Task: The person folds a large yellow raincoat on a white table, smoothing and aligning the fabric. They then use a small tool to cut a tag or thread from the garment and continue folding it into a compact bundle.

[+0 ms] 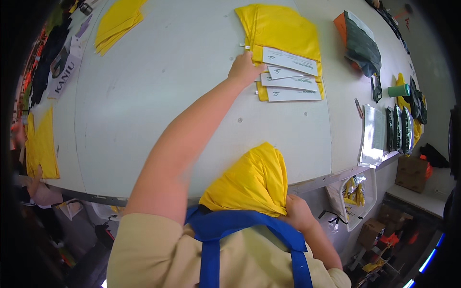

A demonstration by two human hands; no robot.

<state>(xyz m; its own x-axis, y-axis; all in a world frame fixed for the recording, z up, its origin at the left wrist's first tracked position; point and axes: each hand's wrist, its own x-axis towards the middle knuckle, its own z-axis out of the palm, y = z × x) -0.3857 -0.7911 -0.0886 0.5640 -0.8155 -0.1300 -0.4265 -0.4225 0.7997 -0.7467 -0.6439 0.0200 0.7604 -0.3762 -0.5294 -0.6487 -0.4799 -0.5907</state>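
My left arm stretches across the table to a stack of yellow fabric pouches [288, 31]. Several white printed cards [294, 94] lie fanned over its near part. My left hand [246, 70] pinches the left edge of the stack beside the cards, its fingertips partly hidden. Close to my body, a bunched yellow fabric pouch [249, 180] lies over the table's front edge against my blue apron straps [240, 222]. Its lower right corner is gripped by my right hand [298, 213], with the fingers curled round the cloth.
Another yellow stack [119, 21] lies far left. A person's hand [34, 178] is near yellow cloth [44, 144] at the left edge. Rightward are a dark green bag [361, 48], a pen [359, 108], clear sleeves [372, 137], dark packets [397, 128] and a white bin [369, 204] below the edge.
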